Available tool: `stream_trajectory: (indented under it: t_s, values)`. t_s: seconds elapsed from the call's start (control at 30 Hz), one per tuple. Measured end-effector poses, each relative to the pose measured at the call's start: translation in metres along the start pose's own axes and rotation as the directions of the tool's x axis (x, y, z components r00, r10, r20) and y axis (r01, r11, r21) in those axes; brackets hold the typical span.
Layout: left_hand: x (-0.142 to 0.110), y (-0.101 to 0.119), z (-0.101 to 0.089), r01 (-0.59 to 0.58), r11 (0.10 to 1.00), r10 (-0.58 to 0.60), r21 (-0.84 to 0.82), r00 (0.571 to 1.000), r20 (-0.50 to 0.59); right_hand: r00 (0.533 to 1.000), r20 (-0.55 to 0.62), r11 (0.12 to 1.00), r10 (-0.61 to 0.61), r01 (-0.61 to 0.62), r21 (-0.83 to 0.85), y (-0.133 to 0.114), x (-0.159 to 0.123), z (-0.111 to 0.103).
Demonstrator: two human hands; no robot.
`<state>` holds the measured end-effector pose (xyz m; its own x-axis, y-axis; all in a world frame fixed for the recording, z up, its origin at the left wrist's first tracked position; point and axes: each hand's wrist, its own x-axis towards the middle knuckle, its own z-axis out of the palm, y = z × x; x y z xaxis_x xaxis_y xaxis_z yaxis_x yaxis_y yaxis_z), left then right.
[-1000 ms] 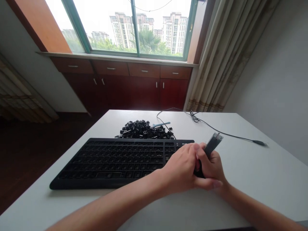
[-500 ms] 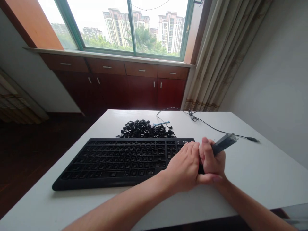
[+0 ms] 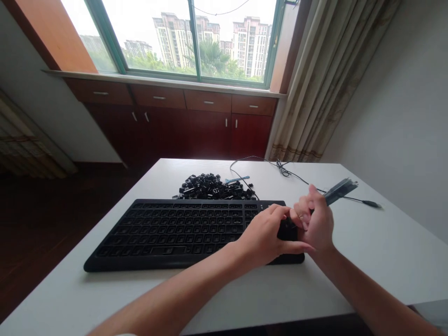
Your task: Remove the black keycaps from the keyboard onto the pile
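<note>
A black keyboard without its keycaps lies on the white table. Over its right end is my left hand, thumb stretched apart from the fingers; its fingertips meet my right hand's fingers and its thumb reaches the right wrist. My right hand is closed around a dark grey, flat, stick-like thing that juts up to the right and has a ragged, translucent end. What lies at its lower end is hidden by the hands.
Behind the keyboard is a heap of loose black keycaps, with a thin blue tool beside it. A black cable runs across the table to a plug. Cabinets stand beyond, under a window.
My left hand's fingers and thumb have spread from around my right hand. The right hand and its grey thing have shifted up and right. The view has shifted slightly.
</note>
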<state>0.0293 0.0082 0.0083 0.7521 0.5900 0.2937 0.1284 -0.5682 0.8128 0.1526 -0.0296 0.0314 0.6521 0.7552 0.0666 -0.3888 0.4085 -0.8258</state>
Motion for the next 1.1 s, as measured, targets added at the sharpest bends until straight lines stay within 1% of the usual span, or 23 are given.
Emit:
stream_trajectory:
  t_s: [0.1,0.17,0.2,0.27,0.33,0.43,0.47,0.53,0.57,0.6,0.67,0.77,0.83,0.9,0.93,0.97,1.0,1.07,1.1]
  values:
    - [-0.001,0.001,-0.015,0.039,0.985,-0.041,-0.168,0.999,-0.010,0.999,0.023,0.999,-0.038,0.037,0.011,-0.006,0.004,0.017]
    - [-0.002,0.001,-0.025,0.053,0.965,-0.057,-0.256,0.998,-0.008,0.996,0.064,0.998,-0.062,0.061,0.012,-0.006,0.006,0.027]
    - [-0.003,0.000,-0.030,0.060,0.961,-0.064,-0.269,0.998,-0.006,0.994,0.095,0.998,-0.061,0.059,0.015,-0.005,0.006,0.032]
    - [-0.005,-0.004,-0.040,0.079,0.968,-0.081,-0.239,0.997,0.001,0.987,0.155,0.999,-0.037,0.033,0.027,0.000,0.008,0.040]
    - [-0.008,-0.008,-0.049,0.099,0.979,-0.100,-0.178,0.995,0.004,0.979,0.204,0.999,0.003,-0.009,0.031,0.004,0.012,0.048]
    - [-0.014,-0.012,-0.066,0.112,0.987,-0.114,-0.113,0.993,-0.010,0.972,0.234,0.999,0.029,-0.036,0.024,0.010,0.024,0.055]
    - [-0.016,-0.012,-0.073,0.107,0.990,-0.109,-0.090,0.994,-0.019,0.969,0.243,0.999,0.031,-0.038,0.022,0.012,0.029,0.056]
    - [-0.020,-0.013,-0.091,0.081,0.997,-0.080,0.009,0.996,-0.042,0.968,0.250,0.999,0.025,-0.034,0.030,0.015,0.039,0.054]
    - [-0.022,-0.014,-0.102,0.044,0.988,-0.037,0.147,0.998,-0.051,0.969,0.247,0.999,0.027,-0.036,0.031,0.016,0.044,0.052]
    - [-0.024,-0.015,-0.114,0.017,0.949,0.006,0.316,0.997,-0.072,0.969,0.244,0.999,0.031,-0.037,0.018,0.018,0.048,0.048]
    - [-0.028,-0.022,-0.140,0.058,0.910,0.000,0.410,0.990,-0.139,0.964,0.263,0.997,0.034,-0.016,-0.073,0.022,0.055,0.039]
    - [-0.036,-0.040,-0.171,0.130,0.854,-0.008,0.503,0.972,-0.236,0.941,0.338,0.954,0.003,0.099,-0.284,0.028,0.059,0.026]
    - [-0.042,-0.053,-0.183,0.161,0.816,-0.010,0.555,0.964,-0.265,0.920,0.391,0.898,-0.013,0.183,-0.401,0.030,0.059,0.020]
    - [-0.047,-0.063,-0.187,0.169,0.778,-0.011,0.605,0.967,-0.256,0.897,0.441,0.833,-0.030,0.266,-0.485,0.031,0.059,0.015]
    - [-0.049,-0.066,-0.187,0.163,0.761,-0.012,0.628,0.971,-0.238,0.880,0.473,0.780,-0.048,0.329,-0.533,0.030,0.059,0.012]
    - [-0.051,-0.068,-0.186,0.151,0.746,-0.013,0.649,0.977,-0.213,0.857,0.511,0.705,-0.073,0.407,-0.581,0.029,0.061,0.009]
    - [-0.052,-0.069,-0.185,0.137,0.733,-0.014,0.666,0.982,-0.186,0.825,0.556,0.594,-0.098,0.497,-0.633,0.028,0.063,0.006]
    - [-0.054,-0.068,-0.183,0.110,0.710,-0.012,0.695,0.989,-0.144,0.747,0.653,0.291,-0.129,0.658,-0.695,0.026,0.069,0.000]
    - [-0.055,-0.067,-0.182,0.101,0.698,-0.008,0.709,0.991,-0.134,0.729,0.676,0.194,-0.106,0.682,-0.705,0.025,0.073,-0.003]
